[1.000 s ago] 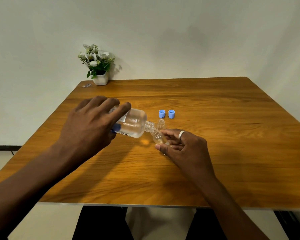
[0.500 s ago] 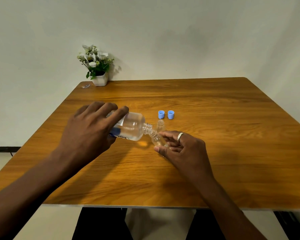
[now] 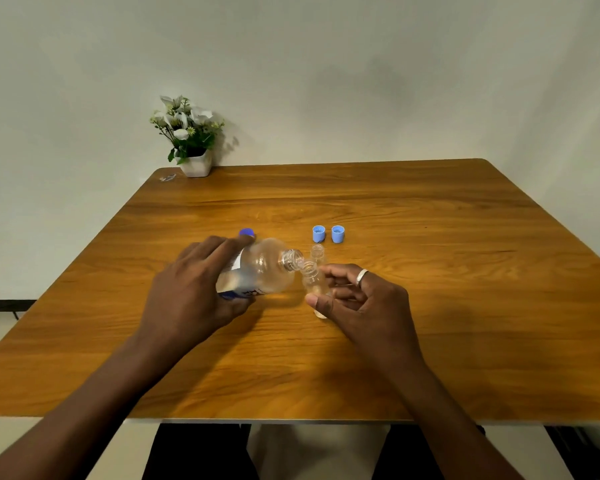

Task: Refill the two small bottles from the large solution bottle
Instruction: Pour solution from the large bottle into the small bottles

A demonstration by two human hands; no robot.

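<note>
Tilted large bottle (image 3: 264,268) in left hand (image 3: 191,296)

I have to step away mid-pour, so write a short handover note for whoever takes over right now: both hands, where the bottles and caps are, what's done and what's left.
Left hand grips the large solution bottle, tipped, its mouth at the mouth of the small bottle that the right hand holds tilted.
Second small bottle stands open just behind. Two light blue caps lie beyond it on the table, and a dark blue cap lies behind the left hand.
Done: all three bottles uncapped, first pour set up. Fill levels unreadable.
Left: finish this bottle, fill the second, cap everything.
</note>
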